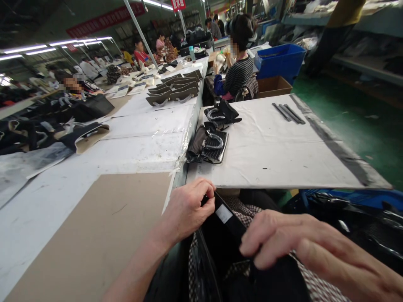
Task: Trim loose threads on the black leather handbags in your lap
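Note:
My left hand is closed, pinching the top edge of a black fabric piece with a small white label, held low over my lap below the table edge. My right hand lies over the same black piece, its fingers curled and gripping the lower part. A checked cloth shows under the black piece.
A white work board lies ahead with small stacks of black pieces and black strips. A brown cardboard sheet is at left. A long table holds more black parts. Other people sit along it. Blue bins stand behind.

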A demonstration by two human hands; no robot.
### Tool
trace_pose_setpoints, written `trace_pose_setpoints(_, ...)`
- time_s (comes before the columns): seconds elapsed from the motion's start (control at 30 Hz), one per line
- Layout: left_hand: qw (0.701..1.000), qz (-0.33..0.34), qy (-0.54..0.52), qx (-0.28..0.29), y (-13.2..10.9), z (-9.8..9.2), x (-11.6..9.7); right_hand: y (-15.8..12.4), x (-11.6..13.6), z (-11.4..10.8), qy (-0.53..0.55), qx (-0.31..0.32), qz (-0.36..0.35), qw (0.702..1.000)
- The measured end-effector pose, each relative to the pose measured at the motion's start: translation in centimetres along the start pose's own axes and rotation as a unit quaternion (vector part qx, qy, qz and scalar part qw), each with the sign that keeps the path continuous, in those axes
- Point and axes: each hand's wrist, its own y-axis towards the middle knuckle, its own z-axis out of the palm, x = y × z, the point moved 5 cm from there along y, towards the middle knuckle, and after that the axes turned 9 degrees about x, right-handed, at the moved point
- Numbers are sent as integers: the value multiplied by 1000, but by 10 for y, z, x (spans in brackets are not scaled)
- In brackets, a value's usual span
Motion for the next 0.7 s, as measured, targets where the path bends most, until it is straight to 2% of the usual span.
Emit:
trace_pose_setpoints(0.07,1000,-6,-5,-1,0,0,0,-3,9,13,-111,90,-48,989)
trace_pose_setpoints(0.1,1000,-7,-9,-2,-1,0,0,-5,9,19,-159,115,-56,979)
trace_pose_setpoints(0.2,1000,-2,-18,-2,-2,1,-3,-11,0,23,-222,98,-45,969)
trace_pose_setpoints(0.37,1000,5,-17,-6,-3,3,-9,-19,-9,22,-230,72,-34,970)
trace_pose_setpoints(0.5,1000,9,-11,-6,0,6,-11,-22,-11,24,-291,-4,-29,956)
trace_pose_setpoints(0.7,1000,14,-1,-16,2,9,-13,-26,-30,41,-424,-161,1,891)
